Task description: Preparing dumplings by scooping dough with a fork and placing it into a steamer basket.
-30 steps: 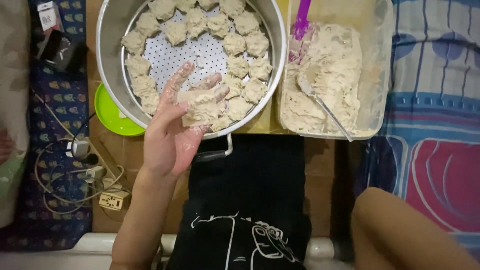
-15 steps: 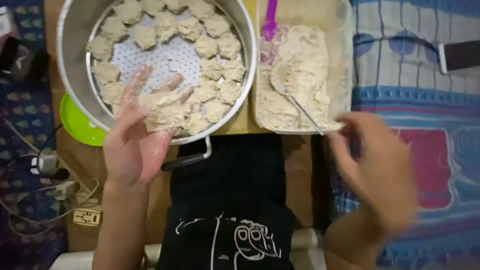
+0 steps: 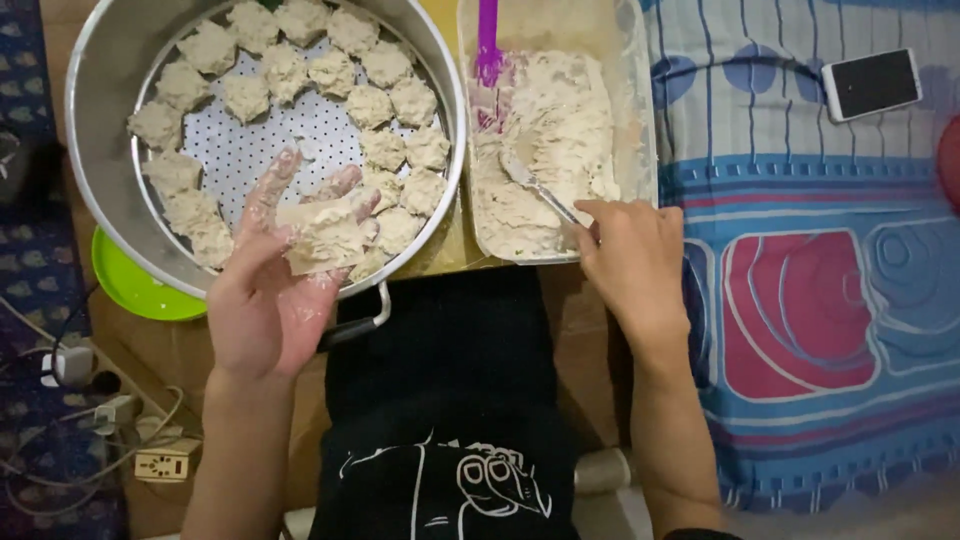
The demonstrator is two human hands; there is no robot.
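While most of the steamer pot [image 3: 100,180] beyond the left hand [image 3: 265,290] is ringed with formed dumplings [image 3: 370,105], its perforated middle is bare. That hand lies spread, palm up, cradling a wrapper [image 3: 325,235]. The right hand [image 3: 630,260] pinches a spoon [image 3: 535,185] in the filling tub [image 3: 640,130] just ahead, which looks well stocked, so plenty seems left.
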